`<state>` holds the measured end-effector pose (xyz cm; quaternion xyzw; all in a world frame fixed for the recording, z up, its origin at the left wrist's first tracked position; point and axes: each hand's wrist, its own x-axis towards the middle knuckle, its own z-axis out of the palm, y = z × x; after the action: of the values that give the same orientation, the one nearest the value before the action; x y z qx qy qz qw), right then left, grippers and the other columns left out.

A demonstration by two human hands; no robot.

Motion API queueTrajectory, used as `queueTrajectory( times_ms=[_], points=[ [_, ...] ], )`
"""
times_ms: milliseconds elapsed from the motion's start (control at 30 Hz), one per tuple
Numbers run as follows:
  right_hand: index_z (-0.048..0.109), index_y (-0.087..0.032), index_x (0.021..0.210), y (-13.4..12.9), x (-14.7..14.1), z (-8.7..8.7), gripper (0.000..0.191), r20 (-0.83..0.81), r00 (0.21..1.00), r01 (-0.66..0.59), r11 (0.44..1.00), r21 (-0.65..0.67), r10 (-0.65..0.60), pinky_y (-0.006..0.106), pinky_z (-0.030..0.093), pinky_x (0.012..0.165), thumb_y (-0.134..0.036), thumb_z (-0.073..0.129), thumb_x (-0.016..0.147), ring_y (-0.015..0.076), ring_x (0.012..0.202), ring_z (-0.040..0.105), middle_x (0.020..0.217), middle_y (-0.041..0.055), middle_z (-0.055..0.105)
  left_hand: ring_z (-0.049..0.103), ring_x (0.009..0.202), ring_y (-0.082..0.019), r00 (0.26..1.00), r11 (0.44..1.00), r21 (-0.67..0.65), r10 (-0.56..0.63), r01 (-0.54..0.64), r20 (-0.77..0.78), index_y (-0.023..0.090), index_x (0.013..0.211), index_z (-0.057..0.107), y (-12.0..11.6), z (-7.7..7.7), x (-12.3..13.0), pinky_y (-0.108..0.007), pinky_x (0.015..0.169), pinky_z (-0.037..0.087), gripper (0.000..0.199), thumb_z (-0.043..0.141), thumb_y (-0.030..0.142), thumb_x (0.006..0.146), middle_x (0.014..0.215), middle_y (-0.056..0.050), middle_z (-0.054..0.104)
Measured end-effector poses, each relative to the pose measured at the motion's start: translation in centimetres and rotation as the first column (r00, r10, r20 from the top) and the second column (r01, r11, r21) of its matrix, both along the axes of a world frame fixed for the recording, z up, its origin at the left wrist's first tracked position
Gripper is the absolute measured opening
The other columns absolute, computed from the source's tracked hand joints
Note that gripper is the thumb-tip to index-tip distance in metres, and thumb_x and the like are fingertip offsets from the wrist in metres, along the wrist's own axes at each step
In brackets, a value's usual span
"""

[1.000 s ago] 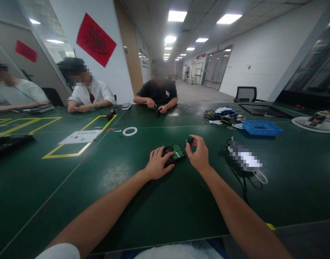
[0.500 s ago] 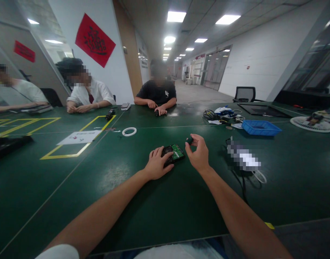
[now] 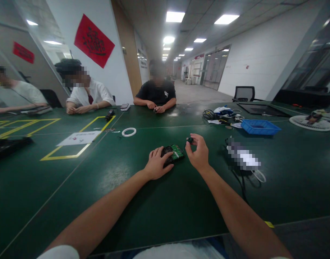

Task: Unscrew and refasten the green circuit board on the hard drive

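Observation:
A dark device with a green circuit board [image 3: 177, 152] lies on the green table [image 3: 165, 212] in front of me. My left hand [image 3: 159, 162] rests over its left part, fingers spread and touching it, so that side is partly hidden. Just right of the board, my right hand [image 3: 197, 151] is raised with thumb and fingers pinched round a small dark object [image 3: 190, 140]. The details of that small object are too small to make out.
A white ring [image 3: 129, 132] and a paper sheet [image 3: 79, 138] lie to the left. On the right are a blurred pale item with cables [image 3: 243, 157], a blue tray [image 3: 260, 127] and a round white grille [image 3: 310, 123]. Several people sit across the table.
The small dark object has turned slightly between my right fingers. My left hand has stayed where it was. The hands of the person opposite have shifted a little.

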<state>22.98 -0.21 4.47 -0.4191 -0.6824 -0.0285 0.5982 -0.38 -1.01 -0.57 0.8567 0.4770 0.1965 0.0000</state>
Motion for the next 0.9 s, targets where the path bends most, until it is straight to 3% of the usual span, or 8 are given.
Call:
queueTrajectory(
  times_ms=[133,300,500,767,900],
  points=[
    [0.054,-0.024,0.122,0.01,0.16,-0.19,0.030,0.025,0.999,0.023,0.999,-0.038,-0.022,0.043,0.063,0.081,-0.036,0.060,0.095,0.0220,0.087,0.067,0.110,0.0089,0.063,0.028,0.144,-0.041,1.000,1.000,0.004,0.006,-0.006,-0.004,0.036,0.148,0.048,-0.03,0.05,-0.02,-0.062,0.112,0.025,0.063,0.063,0.055,0.090,0.158,-0.013,0.033],
    [0.054,-0.024,0.128,-0.28,0.09,0.08,0.033,0.070,0.998,0.007,1.000,-0.028,-0.005,0.043,0.063,0.081,-0.035,0.057,0.097,0.0229,0.090,0.066,0.112,0.0113,0.060,0.028,0.144,-0.041,1.000,1.000,0.006,-0.003,0.003,-0.011,0.035,0.149,0.048,0.03,0.02,-0.07,-0.061,0.112,0.026,0.064,0.062,0.056,0.090,0.158,-0.013,0.031],
    [0.052,-0.023,0.127,0.30,0.04,-0.49,0.037,-0.008,1.000,-0.009,0.999,-0.050,0.008,0.044,0.064,0.080,-0.039,0.061,0.095,0.0236,0.093,0.069,0.115,0.0113,0.064,0.028,0.144,-0.040,1.000,1.000,0.015,0.001,-0.001,-0.019,0.035,0.149,0.048,-0.03,0.00,-0.02,-0.061,0.112,0.027,0.063,0.061,0.057,0.091,0.157,-0.014,0.032],
    [0.056,-0.025,0.130,-0.34,0.20,0.11,0.035,0.088,0.996,-0.004,0.999,-0.042,0.008,0.044,0.063,0.084,-0.036,0.058,0.098,0.0222,0.090,0.066,0.110,0.0098,0.062,0.028,0.144,-0.041,1.000,1.000,0.002,-0.008,0.008,-0.010,0.036,0.149,0.047,-0.07,0.28,0.00,-0.062,0.112,0.026,0.062,0.060,0.057,0.091,0.158,-0.014,0.032],
    [0.055,-0.023,0.132,-0.04,0.09,-0.11,0.035,0.067,0.998,0.007,1.000,-0.016,-0.006,0.044,0.063,0.085,-0.034,0.055,0.098,0.0231,0.095,0.067,0.119,0.0122,0.062,0.027,0.144,-0.041,1.000,1.000,0.003,0.000,0.000,-0.016,0.036,0.149,0.047,0.00,0.08,-0.01,-0.062,0.112,0.025,0.063,0.060,0.056,0.091,0.158,-0.014,0.031]
  ],
)
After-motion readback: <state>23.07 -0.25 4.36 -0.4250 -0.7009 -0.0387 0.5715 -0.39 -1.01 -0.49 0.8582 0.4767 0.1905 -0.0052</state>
